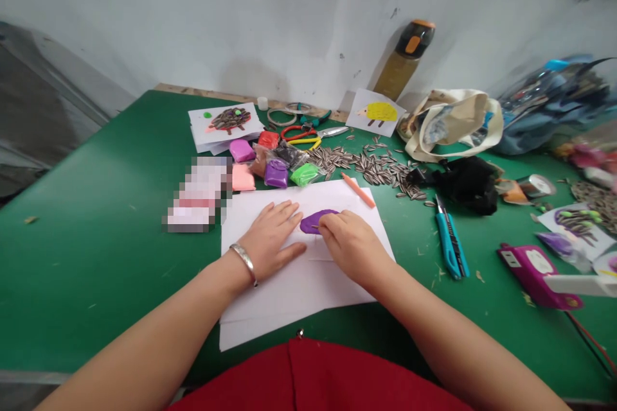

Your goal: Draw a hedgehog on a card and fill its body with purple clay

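Observation:
My left hand [274, 237], with a silver bangle at its wrist, lies flat on the white paper [270, 308], fingers stretched out and thumb apart. Beside its fingertips a flat purple clay shape [312, 221] is spread on the sheet. My right hand [351, 244] is closed in a pinch over the right part of that shape and hides some of it. A thin pale tip shows at its fingers, too small to name. Faint drawn lines run on the paper below the clay. An orange pencil [357, 190] rests on the sheet's upper right corner.
Behind the paper lie bagged clay packs [276, 173], scissors [332, 132], pliers [315, 119] and scattered sunflower seeds [380, 167]. A blue utility knife [450, 241] is at the right. A bottle [405, 58] and a hedgehog picture [375, 112] lean on the wall.

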### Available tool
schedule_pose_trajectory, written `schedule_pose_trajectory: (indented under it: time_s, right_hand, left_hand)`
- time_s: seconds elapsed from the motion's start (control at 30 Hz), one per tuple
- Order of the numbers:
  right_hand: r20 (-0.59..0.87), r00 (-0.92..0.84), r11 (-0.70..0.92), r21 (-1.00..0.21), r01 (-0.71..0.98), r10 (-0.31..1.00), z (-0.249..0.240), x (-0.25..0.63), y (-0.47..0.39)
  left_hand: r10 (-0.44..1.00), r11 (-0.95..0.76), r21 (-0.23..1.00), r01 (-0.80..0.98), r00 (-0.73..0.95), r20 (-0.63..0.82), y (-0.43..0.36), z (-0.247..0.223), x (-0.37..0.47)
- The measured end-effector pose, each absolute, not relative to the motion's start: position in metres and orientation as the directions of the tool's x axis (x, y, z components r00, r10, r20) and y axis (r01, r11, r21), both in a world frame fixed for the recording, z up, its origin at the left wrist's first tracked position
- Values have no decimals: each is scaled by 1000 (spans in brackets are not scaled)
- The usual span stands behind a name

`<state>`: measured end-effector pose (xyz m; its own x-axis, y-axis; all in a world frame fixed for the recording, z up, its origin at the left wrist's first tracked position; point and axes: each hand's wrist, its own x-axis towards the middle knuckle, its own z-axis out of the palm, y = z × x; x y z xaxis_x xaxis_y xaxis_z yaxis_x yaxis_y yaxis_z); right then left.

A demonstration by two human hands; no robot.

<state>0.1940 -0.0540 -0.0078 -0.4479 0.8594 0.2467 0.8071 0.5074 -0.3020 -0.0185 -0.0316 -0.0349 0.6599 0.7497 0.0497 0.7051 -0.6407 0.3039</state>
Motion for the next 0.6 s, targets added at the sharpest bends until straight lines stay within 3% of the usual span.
schedule_pose_trajectory:
  time_s: [0.3,0.6]
  right_hand:
    - [183,-302,334,-182,925,936,-11,159,-63]
    - [154,-188,210,-136,968,970,-21,147,-59]
  left_hand:
    - [752,-643,293,707,656,67,-35,-31,-21]
    - [758,-631,299,716,651,39,-36,-28,-18]
